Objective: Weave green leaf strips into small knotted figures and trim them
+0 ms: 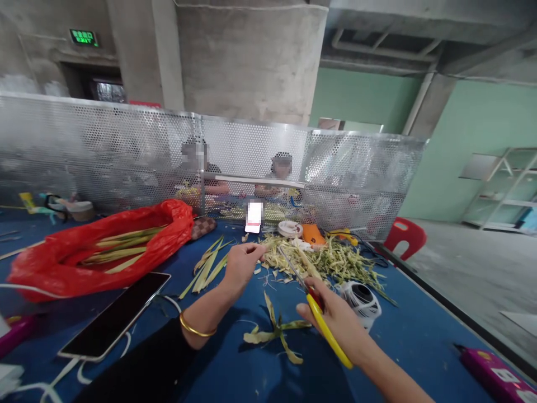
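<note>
Black left sleeve (142,358), gold bangle (196,333) by its cuff, bare left hand (241,267), bare right forearm (390,366)

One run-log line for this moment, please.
left hand: pinching pale leaf strip | right hand: holding yellow-handled scissors | near side: leaf piece on blue table | far side: leaf scraps

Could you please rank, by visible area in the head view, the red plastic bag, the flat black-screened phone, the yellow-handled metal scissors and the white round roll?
1. Red plastic bag
2. Black-screened phone
3. Yellow-handled scissors
4. White round roll
</note>
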